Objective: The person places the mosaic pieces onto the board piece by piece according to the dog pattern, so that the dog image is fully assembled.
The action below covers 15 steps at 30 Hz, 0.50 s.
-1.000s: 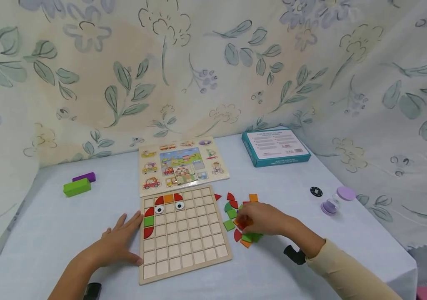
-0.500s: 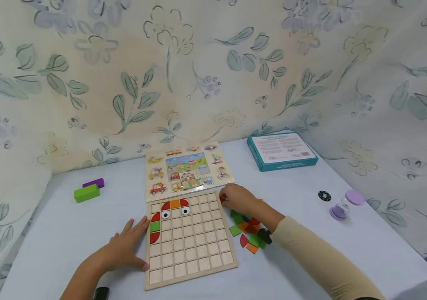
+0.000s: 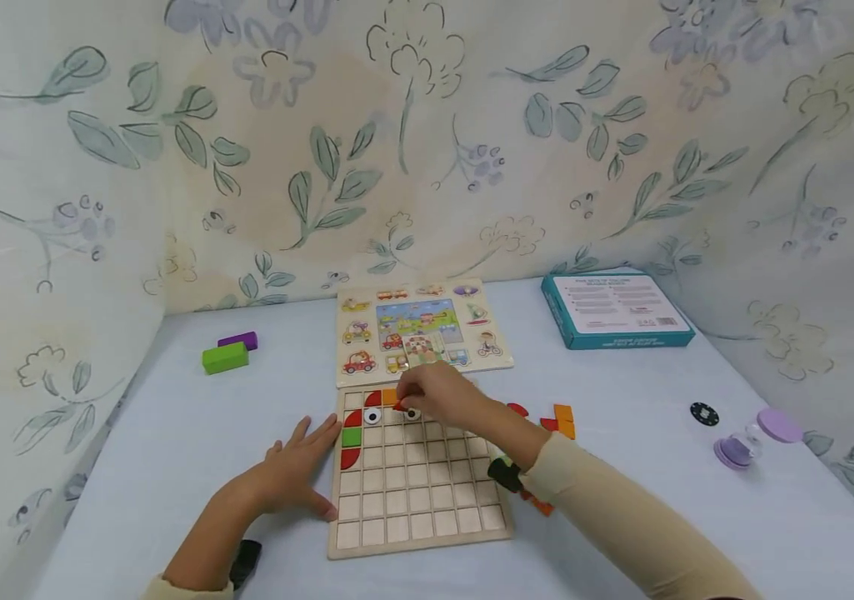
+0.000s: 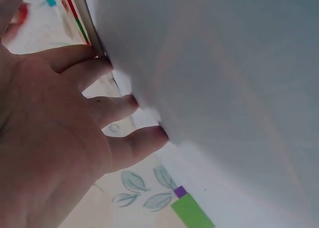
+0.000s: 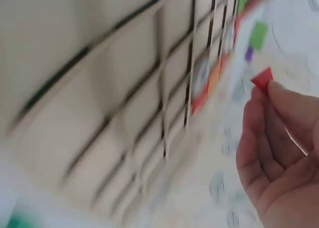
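My right hand [image 3: 437,398] pinches a small red triangular tile [image 5: 264,78] between thumb and fingertips, over the top rows of a wooden grid board [image 3: 419,547]. Along the board's left edge, my left hand [image 3: 284,473] rests with spread fingers, thumb and fingertips at the frame. A green square tile [image 3: 352,437] sits between red curved tiles [image 3: 351,458] in the left column. An orange square tile [image 3: 389,396] lies in the top row, partly covered by the right hand in the head view. Below it are two eye discs [image 3: 372,416].
Loose orange tiles [image 3: 564,415] and red ones lie right of the board, some hidden by the right arm. A picture puzzle [image 3: 501,354] borders the board's far side. Elsewhere are a teal box [image 3: 625,340], green block [image 3: 225,358], purple block [image 3: 238,340], black chip [image 3: 704,413] and sand timer [image 3: 745,442].
My right hand has gone from the loose tile pile to the board's right edge, picked up the red triangular tile, and carried it left over the board. The left hand stays at the board.
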Each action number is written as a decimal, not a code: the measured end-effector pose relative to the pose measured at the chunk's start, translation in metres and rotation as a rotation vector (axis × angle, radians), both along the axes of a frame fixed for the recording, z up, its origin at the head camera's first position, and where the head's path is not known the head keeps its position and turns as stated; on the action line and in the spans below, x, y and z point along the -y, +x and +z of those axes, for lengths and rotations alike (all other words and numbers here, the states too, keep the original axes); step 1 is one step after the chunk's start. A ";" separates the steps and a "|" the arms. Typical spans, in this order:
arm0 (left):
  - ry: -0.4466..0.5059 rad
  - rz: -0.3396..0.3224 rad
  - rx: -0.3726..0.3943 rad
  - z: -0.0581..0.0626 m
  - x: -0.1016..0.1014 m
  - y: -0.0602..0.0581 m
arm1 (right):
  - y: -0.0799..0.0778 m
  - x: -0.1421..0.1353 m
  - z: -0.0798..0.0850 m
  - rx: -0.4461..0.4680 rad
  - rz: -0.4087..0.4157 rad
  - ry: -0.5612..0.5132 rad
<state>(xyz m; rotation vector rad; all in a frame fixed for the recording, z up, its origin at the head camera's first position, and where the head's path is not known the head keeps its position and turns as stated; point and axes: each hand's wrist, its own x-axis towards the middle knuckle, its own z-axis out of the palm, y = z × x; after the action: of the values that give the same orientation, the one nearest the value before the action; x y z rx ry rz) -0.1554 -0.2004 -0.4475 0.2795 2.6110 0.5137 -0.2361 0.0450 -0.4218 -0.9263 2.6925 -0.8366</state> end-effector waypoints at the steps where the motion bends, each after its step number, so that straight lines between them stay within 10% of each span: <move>1: 0.006 -0.003 0.004 -0.002 -0.002 0.000 | -0.001 0.007 -0.003 0.006 0.026 0.019; 15: -0.009 -0.018 0.010 -0.001 -0.016 -0.004 | -0.006 0.016 -0.027 -0.054 0.035 0.132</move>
<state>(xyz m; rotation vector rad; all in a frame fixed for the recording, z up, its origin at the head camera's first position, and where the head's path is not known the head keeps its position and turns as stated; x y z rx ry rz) -0.1590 -0.1844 -0.4485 0.2964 2.5976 0.4957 -0.2426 0.0287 -0.4485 -0.9754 2.7297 -0.6270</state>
